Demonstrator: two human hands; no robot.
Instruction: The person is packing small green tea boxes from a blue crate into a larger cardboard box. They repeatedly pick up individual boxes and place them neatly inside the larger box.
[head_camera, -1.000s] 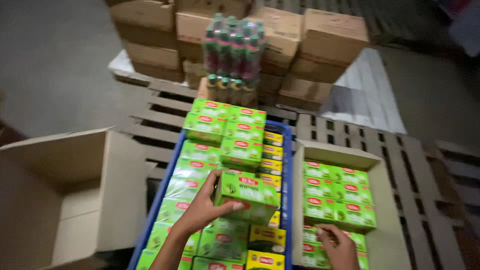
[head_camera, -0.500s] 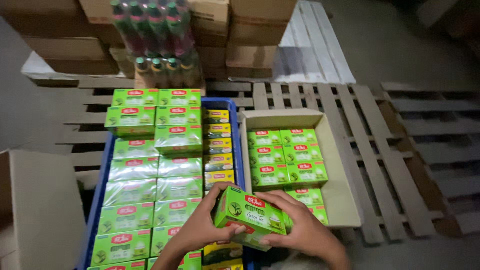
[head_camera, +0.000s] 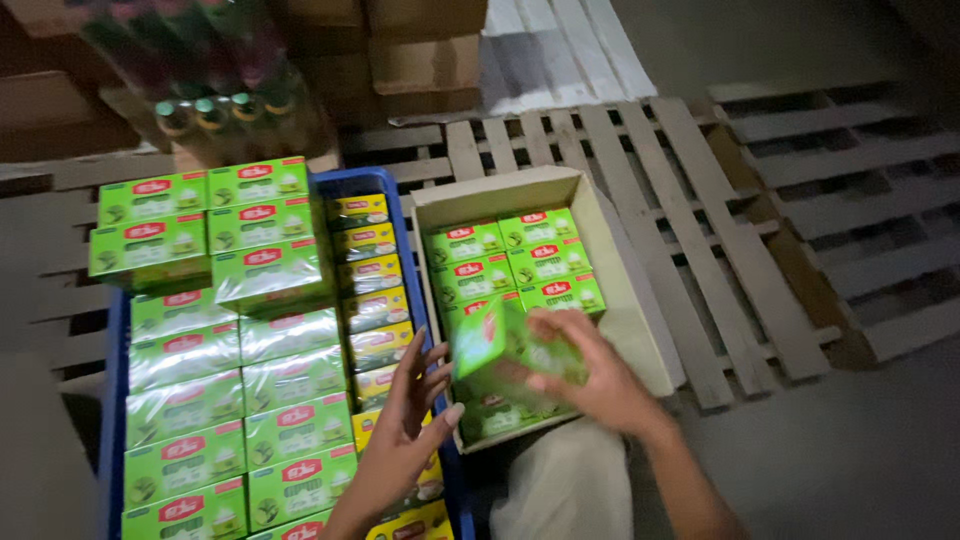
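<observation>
Cardboard box sits right of crate, both on pallets.

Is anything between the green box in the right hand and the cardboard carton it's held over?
Nothing visible blocks it. The right hand holds the green tea box directly above the open cardboard carton, over the green boxes already packed inside. The left hand is open beside it, over the blue crate.

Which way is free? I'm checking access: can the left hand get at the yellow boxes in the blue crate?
Probably yes: the left hand is open, hovering right over the yellow boxes in the blue crate, nothing between.
</observation>
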